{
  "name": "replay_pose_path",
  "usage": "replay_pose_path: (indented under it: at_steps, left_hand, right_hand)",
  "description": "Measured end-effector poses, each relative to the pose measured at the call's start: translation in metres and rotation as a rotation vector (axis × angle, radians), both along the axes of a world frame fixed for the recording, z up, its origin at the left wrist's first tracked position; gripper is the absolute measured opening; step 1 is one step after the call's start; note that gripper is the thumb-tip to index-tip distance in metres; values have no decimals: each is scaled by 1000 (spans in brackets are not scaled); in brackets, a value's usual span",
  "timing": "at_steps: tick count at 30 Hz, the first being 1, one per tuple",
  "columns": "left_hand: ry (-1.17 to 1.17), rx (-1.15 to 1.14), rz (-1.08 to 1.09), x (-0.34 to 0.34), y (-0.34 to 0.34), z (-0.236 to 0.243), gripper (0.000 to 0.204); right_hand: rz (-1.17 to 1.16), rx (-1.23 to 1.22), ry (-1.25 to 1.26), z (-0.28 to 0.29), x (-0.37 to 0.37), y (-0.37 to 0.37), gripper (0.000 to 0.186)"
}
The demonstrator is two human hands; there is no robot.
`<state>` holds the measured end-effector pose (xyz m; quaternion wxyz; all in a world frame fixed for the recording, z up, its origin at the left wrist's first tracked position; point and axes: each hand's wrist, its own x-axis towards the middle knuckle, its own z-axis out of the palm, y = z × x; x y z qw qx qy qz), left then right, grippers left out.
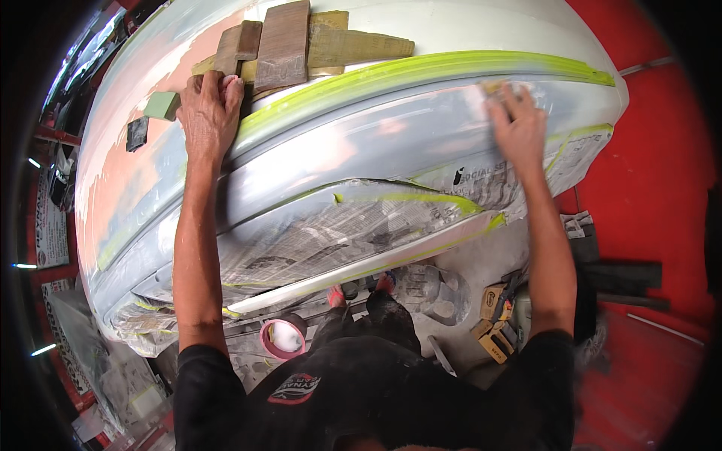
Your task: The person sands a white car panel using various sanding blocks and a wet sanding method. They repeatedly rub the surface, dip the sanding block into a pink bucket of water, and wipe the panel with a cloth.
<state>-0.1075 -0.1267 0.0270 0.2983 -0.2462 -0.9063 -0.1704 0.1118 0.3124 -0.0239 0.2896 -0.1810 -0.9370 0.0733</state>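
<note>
Where the yellow-green tape strip [421,70] runs along the pale car body [459,26], my two hands sit on opposite sides of it. On my side of the strip, below its right end, my right hand [519,124] holds a tan pad [492,88] to the grey panel [391,116], thumb and fingers partly bent and a little apart; they are blurred, but I judge the fingertips sit on the pad to spread even pressure. My left hand [210,113] rests just left of the strip's left end, knuckles bent and fingers loosely curled, probably to steady my lean. A small pink thing [230,81] shows beside its thumb; I cannot tell whether I have hold of it. Just beyond the strip lie the brown block [282,45] and the olive-tan block [361,48], overlapping, likely parked there for easy reach. Left of the strip, past my left hand, are a green block [159,105] and a black piece [137,134]. Below the strip, under the grey panel, newspaper sheeting [323,233] presumably shields what it covers from dust and paint. Lower still, on the floor, stands a pink bucket [266,344] with something white inside.
</note>
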Motion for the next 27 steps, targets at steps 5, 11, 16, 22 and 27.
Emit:
replay_pose_path:
  at_steps: [5, 11, 16, 22, 27]
  left_hand:
    - [55, -4, -13, -3, 6, -4, 30]
    - [-43, 34, -27, 0, 2, 1, 31]
    - [21, -36, 10, 0, 6, 0, 31]
    - [51, -3, -33, 0, -5, -1, 31]
    - [28, -22, -7, 2, 1, -5, 33]
  right_hand:
    - [-250, -56, -55, 3, -7, 46, 54]
    - [60, 74, 24, -22, 3, 13, 52]
    - [-208, -66, -74, 6, -5, 57, 53]
    - [32, 35, 14, 2, -1, 0, 53]
    - [-164, -31, -18, 3, -4, 57, 51]
